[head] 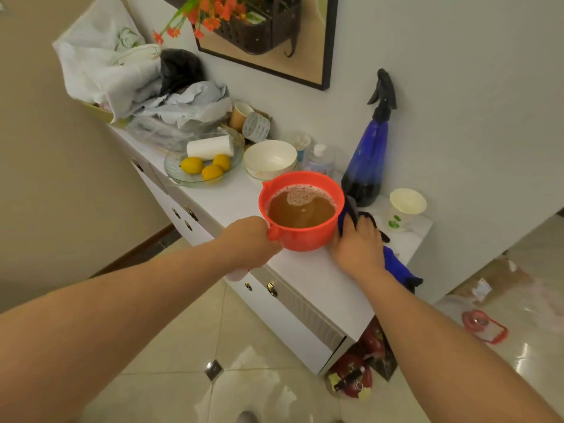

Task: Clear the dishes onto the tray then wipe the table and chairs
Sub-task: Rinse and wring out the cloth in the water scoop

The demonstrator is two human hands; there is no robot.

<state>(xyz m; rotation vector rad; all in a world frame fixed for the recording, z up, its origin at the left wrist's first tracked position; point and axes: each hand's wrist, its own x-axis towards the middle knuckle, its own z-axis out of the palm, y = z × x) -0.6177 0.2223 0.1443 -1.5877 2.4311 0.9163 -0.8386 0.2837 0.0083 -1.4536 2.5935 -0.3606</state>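
An orange plastic jug-bowl point(305, 236) holding brown foamy liquid sits near the front edge of a white sideboard point(317, 279). My left hand point(250, 242) is closed around its handle on the left side. My right hand point(358, 248) rests just right of the bowl, gripping a dark blue cloth point(396, 267) that trails over the counter's edge. Behind the bowl stands a stack of white bowls point(270, 158). A blue spray bottle point(367, 166) with a black trigger stands against the wall.
A glass dish point(183, 175) holds lemons and a paper roll. Bags and paper are piled at the far left. A white cup point(406, 209) stands at the right end. Red fire extinguishers point(360, 374) lie on the tiled floor below.
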